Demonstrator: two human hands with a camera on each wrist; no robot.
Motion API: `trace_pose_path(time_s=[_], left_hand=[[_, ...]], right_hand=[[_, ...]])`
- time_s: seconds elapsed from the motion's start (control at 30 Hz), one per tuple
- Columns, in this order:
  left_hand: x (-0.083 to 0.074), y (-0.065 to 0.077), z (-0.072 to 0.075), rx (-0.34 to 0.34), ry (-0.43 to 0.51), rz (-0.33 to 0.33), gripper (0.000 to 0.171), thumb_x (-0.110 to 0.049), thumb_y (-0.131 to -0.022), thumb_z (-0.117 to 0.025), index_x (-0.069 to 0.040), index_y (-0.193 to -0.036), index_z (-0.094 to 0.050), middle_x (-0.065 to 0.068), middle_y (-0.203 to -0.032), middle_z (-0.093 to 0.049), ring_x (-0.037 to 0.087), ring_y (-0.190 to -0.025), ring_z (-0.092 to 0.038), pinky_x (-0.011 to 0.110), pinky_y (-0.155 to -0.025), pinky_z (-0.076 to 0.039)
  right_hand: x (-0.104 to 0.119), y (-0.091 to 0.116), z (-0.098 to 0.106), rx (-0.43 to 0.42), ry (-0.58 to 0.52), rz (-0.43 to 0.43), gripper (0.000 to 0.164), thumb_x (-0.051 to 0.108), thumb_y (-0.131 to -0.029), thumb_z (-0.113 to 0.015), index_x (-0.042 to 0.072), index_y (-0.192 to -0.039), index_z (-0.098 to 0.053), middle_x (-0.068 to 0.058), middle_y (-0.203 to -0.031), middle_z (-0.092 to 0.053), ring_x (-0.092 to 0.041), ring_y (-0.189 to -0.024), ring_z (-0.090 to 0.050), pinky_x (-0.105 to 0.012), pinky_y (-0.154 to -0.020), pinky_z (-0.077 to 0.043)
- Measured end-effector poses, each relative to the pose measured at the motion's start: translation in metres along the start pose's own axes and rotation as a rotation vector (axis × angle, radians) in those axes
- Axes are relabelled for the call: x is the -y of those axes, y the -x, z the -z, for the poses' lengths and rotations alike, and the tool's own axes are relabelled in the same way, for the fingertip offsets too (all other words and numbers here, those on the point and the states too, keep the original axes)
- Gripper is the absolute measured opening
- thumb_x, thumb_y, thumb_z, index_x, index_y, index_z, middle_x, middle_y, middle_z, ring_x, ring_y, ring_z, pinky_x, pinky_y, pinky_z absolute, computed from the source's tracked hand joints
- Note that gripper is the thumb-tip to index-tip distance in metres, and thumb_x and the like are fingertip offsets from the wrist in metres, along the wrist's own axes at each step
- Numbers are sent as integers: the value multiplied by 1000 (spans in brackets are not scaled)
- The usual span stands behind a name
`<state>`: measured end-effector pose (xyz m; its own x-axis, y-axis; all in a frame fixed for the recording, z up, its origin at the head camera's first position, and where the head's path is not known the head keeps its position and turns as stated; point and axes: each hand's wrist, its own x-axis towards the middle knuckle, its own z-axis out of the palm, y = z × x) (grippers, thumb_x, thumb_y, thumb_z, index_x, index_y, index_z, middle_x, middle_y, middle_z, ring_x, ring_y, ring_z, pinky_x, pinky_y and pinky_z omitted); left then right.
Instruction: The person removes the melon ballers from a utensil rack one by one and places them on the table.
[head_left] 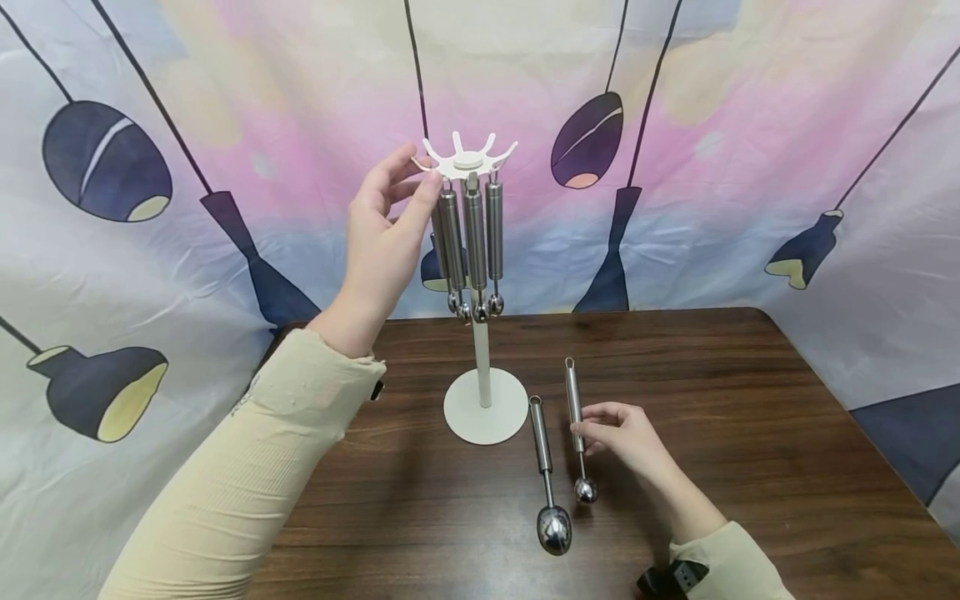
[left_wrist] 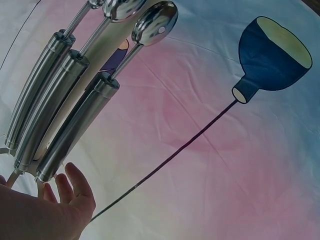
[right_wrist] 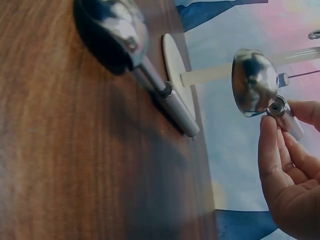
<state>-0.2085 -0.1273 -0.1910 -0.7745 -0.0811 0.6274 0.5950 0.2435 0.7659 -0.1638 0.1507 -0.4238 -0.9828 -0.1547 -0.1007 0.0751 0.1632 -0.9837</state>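
Note:
My left hand [head_left: 386,225] reaches up to the white hook stand [head_left: 486,421], pinching one hook of its top ring between thumb and fingers. Several steel melon ballers [head_left: 474,237] hang from the ring, bowls downward; the left wrist view shows their handles [left_wrist: 52,107] close above my fingers. With thumb and fingertips, my right hand [head_left: 630,437] grips the handle of another melon baller [head_left: 573,396]. Its round bowl [right_wrist: 252,82] points toward me, and the right wrist view shows it off the table. Left of it, a larger scoop with an oval bowl [head_left: 554,530] lies on the table.
The stand's round base rests on a dark wooden table [head_left: 712,375], near its back edge. Behind hangs a cloth [head_left: 322,100] printed with lamps, close beyond the stand. A small black device [head_left: 671,577] sits at my right cuff.

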Motion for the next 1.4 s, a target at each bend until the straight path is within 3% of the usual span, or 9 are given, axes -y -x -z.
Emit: trace_pose_path(time_s=[0.6,1.4], left_hand=[[2,-1,-2,3,-1,2,50,-22,-99,-59,-5,-145,-47,10,-133,-61,15,-114,-59,27,-93,-48],[1,0,-2,-23,-3,-28,47,-21,-99,-59,-5,-143,-50,10,-129,-62,16,-113,-59,26,-90,-47]], right_hand=[[-36,-10,-8,36,-4,-36,37,4,-86,-69,-21,-111,-58,-3,-77,-70,-11,-62,-65,-29,-62,-60],[-45,-18,-23,-106,211,-180,22,5,-79,-75,-9,-95,-68,-8,-72,-67,-11,-54,-60,-27,-52,-57]])
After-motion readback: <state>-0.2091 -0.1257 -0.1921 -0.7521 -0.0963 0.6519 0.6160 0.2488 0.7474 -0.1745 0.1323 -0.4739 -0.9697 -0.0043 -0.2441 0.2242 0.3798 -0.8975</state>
